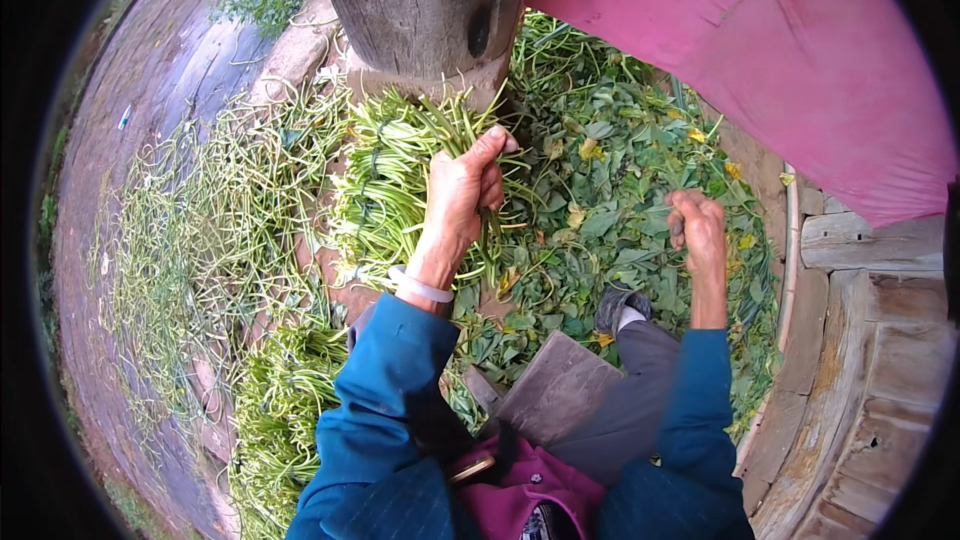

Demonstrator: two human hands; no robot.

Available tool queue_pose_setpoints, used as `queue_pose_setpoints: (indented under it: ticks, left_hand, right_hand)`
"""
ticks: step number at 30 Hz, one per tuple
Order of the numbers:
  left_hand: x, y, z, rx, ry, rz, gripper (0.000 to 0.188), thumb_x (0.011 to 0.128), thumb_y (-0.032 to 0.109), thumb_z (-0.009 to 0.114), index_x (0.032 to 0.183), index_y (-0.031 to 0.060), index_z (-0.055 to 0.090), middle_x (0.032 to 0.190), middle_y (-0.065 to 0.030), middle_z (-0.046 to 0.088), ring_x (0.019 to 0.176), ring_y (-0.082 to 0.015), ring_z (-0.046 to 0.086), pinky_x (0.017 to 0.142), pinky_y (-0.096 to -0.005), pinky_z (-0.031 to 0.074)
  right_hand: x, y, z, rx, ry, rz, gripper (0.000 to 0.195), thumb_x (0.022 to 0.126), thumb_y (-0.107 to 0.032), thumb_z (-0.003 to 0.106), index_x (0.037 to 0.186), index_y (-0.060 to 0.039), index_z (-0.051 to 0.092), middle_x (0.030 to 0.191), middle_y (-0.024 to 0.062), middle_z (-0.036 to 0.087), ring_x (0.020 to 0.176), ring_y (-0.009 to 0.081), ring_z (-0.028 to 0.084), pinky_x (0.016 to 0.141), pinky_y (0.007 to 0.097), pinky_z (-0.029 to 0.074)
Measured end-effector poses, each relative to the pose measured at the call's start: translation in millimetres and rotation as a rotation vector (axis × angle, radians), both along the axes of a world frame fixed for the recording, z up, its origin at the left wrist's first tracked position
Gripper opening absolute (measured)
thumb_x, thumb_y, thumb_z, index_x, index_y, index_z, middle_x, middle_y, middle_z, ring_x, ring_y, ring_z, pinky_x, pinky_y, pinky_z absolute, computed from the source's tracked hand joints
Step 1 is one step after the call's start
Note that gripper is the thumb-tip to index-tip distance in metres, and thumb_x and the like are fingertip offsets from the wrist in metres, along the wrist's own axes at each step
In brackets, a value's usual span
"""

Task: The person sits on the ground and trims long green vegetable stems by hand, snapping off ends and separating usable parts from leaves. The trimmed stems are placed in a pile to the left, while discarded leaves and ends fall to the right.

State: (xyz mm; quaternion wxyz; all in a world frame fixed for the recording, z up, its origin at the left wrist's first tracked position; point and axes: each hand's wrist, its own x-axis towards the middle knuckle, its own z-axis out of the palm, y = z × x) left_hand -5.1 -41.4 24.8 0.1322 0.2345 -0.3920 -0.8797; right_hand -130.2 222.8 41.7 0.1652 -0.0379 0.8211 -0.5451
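Note:
My left hand [463,187], with a white bracelet [420,286] at its wrist, is closed around a small bunch of green leaf stems [450,124]. The stems stick out above and below the fist. Right beside it lies a thick bundle of pale green stems [386,191], with dark ties across it. My right hand [697,229] is raised over the leaves at the right, slightly blurred. Its fingers are curled in, and nothing shows between them. A second pile of green stems [281,405] lies by my left sleeve.
Loose stripped stems [202,225] cover the ground at left. Cut green leaves [600,202] spread at centre right. A wooden post [420,0] stands ahead, under pink cloth [757,52] at upper right. A wooden board [559,382] lies by my knees; planks [874,382] border the right.

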Motion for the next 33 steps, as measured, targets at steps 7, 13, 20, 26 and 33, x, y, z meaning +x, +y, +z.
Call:
queue_pose_setpoints:
  ticks: [7, 13, 20, 26, 33]
  left_hand:
    - [-12.1, 29.0, -7.9, -0.208, -0.066, -0.179, 0.023, 0.085, 0.023, 0.061, 0.079, 0.0013, 0.064, 0.045, 0.0028, 0.042, 0.035, -0.0066, 0.032, 0.035, -0.0232, 0.024]
    - [-18.8, 54.1, -22.7, -0.449, -0.059, -0.323, 0.017, 0.086, 0.02, 0.059, 0.087, 0.0051, 0.067, 0.05, 0.0033, 0.047, 0.042, -0.0046, 0.039, 0.039, -0.0212, 0.029]
    - [-21.3, 61.3, -33.9, -1.329, 0.259, -0.46, 0.039, 0.073, -0.003, 0.056, 0.108, 0.0133, 0.06, 0.084, -0.0103, 0.056, 0.073, -0.0264, 0.056, 0.063, -0.0344, 0.046]
    - [-17.9, 81.0, -28.6, -1.375, 0.397, -0.593, 0.029, 0.059, -0.006, 0.057, 0.087, 0.0023, 0.054, 0.083, -0.0118, 0.048, 0.073, -0.0342, 0.054, 0.059, -0.0385, 0.044]
    - [19.7, 92.7, -24.2, -0.99, 0.567, -0.856, 0.014, 0.064, -0.005, 0.059, 0.075, -0.0027, 0.051, 0.076, -0.0115, 0.051, 0.064, -0.0323, 0.054, 0.055, -0.0369, 0.041]
  right_hand:
    - [33.8, -32.4, -46.4, 0.679, 0.588, 0.408, 0.028, 0.087, -0.018, 0.047, 0.072, 0.0029, 0.058, 0.06, 0.0225, 0.058, 0.054, 0.0359, 0.059, 0.062, 0.0446, 0.048]
    - [52.6, -48.1, -42.1, 0.542, 0.675, 0.489, 0.021, 0.082, -0.013, 0.052, 0.067, 0.001, 0.058, 0.05, 0.0158, 0.055, 0.044, 0.0278, 0.058, 0.044, 0.038, 0.047]
    - [69.2, -34.1, -14.3, 0.411, 0.582, 0.525, 0.021, 0.083, -0.014, 0.051, 0.07, 0.0022, 0.054, 0.055, 0.02, 0.052, 0.05, 0.0371, 0.053, 0.047, 0.0423, 0.041]
    - [84.1, -22.1, 1.0, 0.243, 0.598, 0.661, 0.017, 0.084, -0.014, 0.051, 0.071, -0.0024, 0.055, 0.054, 0.0161, 0.051, 0.049, 0.034, 0.052, 0.048, 0.043, 0.04]
    - [77.8, 9.1, 24.7, 0.042, 0.172, 1.095, 0.019, 0.084, -0.013, 0.054, 0.072, 0.0001, 0.059, 0.05, 0.0087, 0.053, 0.045, 0.023, 0.053, 0.044, 0.0347, 0.042]
